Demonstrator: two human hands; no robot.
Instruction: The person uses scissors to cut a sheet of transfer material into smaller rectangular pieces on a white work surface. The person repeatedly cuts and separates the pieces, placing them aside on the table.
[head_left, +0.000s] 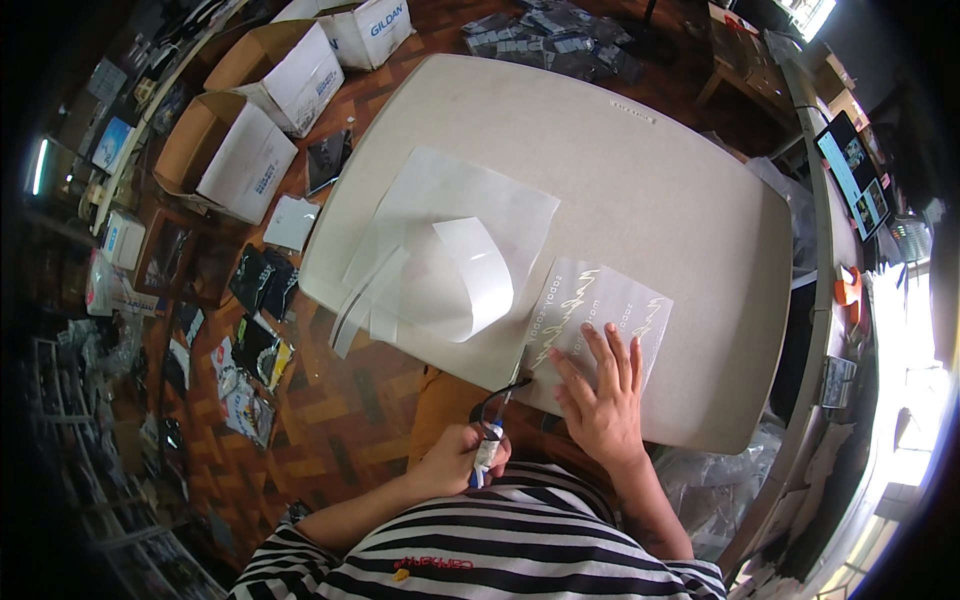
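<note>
My left hand point(455, 462) is wrapped round a slim tool with a blue and white handle point(486, 458), close to my body at the table's near edge. Its thin end points up toward the sheet's near left corner, and a dark curved strip point(490, 402) shows beside it; I cannot make out the tool's exact kind. Fingers stretched out, my right hand point(605, 400) lies flat on a translucent sheet point(640, 290) with gold and pale mirrored lettering. Left of that sheet, a curled white strip point(485, 285) rests on a larger pale sheet point(410, 190).
The beige table point(690, 200) has rounded corners. Open cardboard boxes point(240, 165) stand on the floor at the left, near scattered plastic packets point(245, 395). More dark packets point(550, 40) lie beyond the table. Clear plastic bags point(715, 485) sit at the right, below a shelf with a screen point(850, 175).
</note>
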